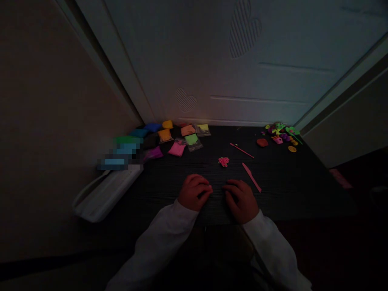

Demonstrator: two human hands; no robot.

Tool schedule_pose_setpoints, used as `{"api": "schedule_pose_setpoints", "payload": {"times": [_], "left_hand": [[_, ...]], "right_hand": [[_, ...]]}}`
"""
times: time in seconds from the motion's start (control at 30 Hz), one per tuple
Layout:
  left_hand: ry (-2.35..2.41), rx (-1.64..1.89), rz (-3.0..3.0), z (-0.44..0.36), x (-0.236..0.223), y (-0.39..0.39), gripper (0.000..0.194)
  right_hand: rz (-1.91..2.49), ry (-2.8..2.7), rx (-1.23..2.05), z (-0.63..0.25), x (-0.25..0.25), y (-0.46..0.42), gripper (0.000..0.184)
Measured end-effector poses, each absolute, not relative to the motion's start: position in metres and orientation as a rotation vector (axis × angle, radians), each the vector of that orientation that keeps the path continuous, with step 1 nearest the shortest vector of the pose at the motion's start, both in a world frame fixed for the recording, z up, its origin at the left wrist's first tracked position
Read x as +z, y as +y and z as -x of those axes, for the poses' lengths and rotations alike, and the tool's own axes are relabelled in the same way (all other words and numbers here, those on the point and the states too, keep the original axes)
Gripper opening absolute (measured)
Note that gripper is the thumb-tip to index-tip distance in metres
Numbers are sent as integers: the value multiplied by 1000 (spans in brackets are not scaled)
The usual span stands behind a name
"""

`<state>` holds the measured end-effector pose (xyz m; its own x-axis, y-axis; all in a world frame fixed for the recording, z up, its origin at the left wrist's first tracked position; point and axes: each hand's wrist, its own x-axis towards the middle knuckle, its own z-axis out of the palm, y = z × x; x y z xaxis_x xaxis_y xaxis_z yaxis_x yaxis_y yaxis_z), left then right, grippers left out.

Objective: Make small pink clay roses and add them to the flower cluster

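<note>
The pink bit (210, 187) sits just in from the near edge of the table (306, 182), where our left hand (193, 193) seems to pinch it between thumb and forefinger; our right hand (242, 202) is loosely curled beside it, and we cannot tell whether its fingertips hold anything. A bit that looks this soft asks us for light, even pressure and steady wrists. Beyond our hands, toward the table's middle, lies the pink cluster (223, 162), knobbly with small rounded lumps that we would probably flatten by leaning on them. Right of it slants a smooth, flat knife (251, 177); a thin, straight stick (241, 150) lies nearer the far edge. Glossy, pillow-shaped packets (177, 148) crowd the far left corner, while flower-like pieces (285, 138) heap by the far right corner.
</note>
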<state>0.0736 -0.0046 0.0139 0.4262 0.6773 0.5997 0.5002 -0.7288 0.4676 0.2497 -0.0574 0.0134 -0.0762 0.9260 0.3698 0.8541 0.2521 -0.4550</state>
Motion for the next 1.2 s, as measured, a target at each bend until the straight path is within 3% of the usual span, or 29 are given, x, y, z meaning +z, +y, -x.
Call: {"api": "schedule_pose_setpoints", "payload": {"times": [0.27,0.53,1.2], "left_hand": [[1025,1140,-2515,-74,15,-5,6],[1022,1151,-2437,-72,16,-2,8],[924,1135,-2390,-66,10,3,12]], "right_hand": [[1591,-1898,171,-250,15,-57,20],[1502,-1813,411,-240,24,-53,19],[1439,-1835,462,-233,15,-47,15]]}}
